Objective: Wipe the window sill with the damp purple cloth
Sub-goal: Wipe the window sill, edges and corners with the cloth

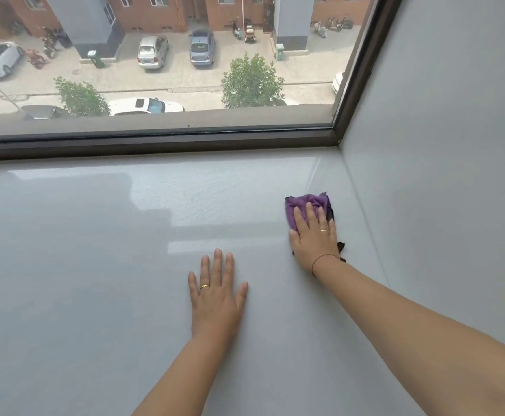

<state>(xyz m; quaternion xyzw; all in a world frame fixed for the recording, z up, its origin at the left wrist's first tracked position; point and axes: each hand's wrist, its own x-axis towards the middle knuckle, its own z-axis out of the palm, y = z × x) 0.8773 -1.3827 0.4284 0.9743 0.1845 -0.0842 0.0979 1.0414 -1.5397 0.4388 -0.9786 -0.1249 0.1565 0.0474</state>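
purple cloth point(306, 205), bunched small, pinned flat to the window sill point(95, 265) under the right hand point(312, 235), fingers together and pressing down on it rather than curled round it, near the right end and just short of the side wall point(440, 145). left hand point(215, 292) spread open, palm down on the bare sill, holding nothing, well apart from the cloth and likely taking body weight. glossy, reflective surface, with a faintly streaked patch between the cloth and the window frame point(155, 142), probably damp. dark frayed bits poking out beside the right wrist, perhaps a second layer or the cloth's edge; cannot tell which. likely trouble from here: cloth so wadded that only a narrow strip gets wiped per pass, leaving unwiped bands; flat fingers sliding off the top of the bundle on a fast stroke, leaving it behind; corner where sill meets wall and frame skipped because the wad cannot get into it; braced left palm slipping on a wet sheen, or printing a smudge onto a cleaned area; loose dark threads dragging and leaving lint. much of the left half apparently not yet reached, judging by the dull finish there.
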